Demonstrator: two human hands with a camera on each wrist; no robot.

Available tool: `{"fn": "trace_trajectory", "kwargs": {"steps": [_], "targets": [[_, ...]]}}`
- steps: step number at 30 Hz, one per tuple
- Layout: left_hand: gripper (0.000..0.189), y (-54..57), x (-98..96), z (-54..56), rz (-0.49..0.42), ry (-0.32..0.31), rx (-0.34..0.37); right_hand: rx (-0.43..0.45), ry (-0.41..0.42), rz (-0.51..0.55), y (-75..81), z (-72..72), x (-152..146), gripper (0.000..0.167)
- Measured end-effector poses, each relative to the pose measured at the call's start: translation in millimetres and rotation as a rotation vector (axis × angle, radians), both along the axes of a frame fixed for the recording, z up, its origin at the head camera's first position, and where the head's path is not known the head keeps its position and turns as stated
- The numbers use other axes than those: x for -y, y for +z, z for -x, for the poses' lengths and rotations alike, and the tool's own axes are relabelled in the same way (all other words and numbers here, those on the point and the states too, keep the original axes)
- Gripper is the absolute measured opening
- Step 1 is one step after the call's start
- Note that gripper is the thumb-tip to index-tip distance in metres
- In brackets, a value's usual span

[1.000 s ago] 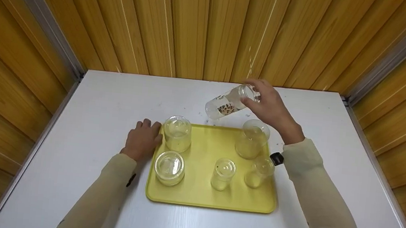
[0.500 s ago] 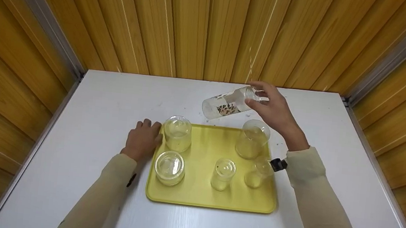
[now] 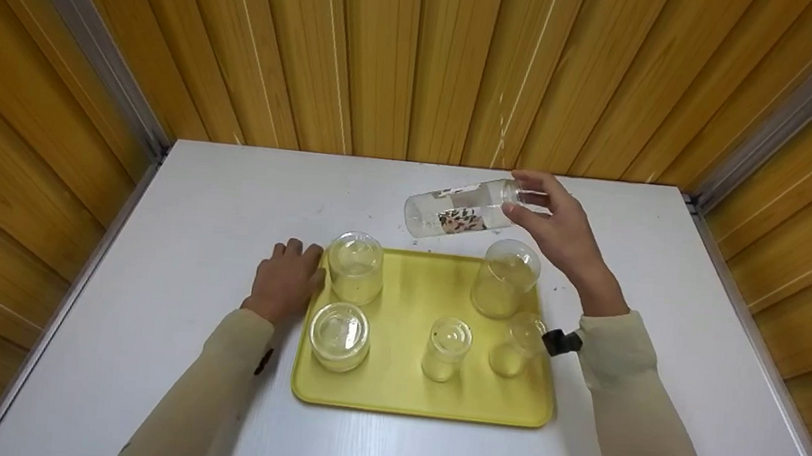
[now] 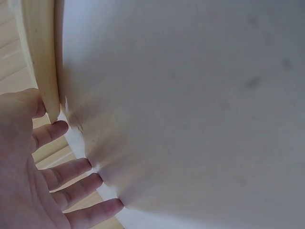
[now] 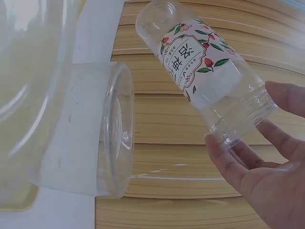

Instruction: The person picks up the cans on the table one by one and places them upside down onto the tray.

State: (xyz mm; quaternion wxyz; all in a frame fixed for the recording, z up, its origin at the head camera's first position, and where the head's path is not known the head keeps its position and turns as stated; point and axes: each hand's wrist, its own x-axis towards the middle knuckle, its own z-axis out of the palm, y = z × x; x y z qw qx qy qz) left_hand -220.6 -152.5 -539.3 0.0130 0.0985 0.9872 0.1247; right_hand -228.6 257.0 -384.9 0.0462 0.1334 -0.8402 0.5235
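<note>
My right hand (image 3: 560,229) grips a clear jar (image 3: 457,211) by its open-mouth end, thumb on one side and fingers on the other. The jar lies tilted in the air behind the yellow tray (image 3: 395,401), its base pointing left. A flowered label (image 5: 200,59) shows on its side in the right wrist view. My left hand (image 3: 285,279) rests at the tray's left edge. Its thumb (image 4: 33,102) touches the rim, while the other fingers, spread and fairly straight, touch the white table.
On the tray stand several clear containers: two at the left (image 3: 355,268), a small one (image 3: 447,349) in the middle, a wide one (image 3: 505,280) and a small one (image 3: 514,345) at the right. A yellow slatted wall (image 3: 423,64) rises behind the table (image 3: 205,199).
My right hand has moved right and slightly toward me. The jar in it has turned closer to level. My left hand and the tray have stayed put.
</note>
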Motion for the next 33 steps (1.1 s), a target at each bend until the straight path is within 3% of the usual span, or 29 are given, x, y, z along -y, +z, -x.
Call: {"fn": "trace_trajectory", "kwargs": {"steps": [33], "targets": [[0.046,3.3,2.3,-1.9,-0.023,-0.011,0.002,0.12,-0.008,0.305,-25.8,-24.5,-15.0,0.056]]}}
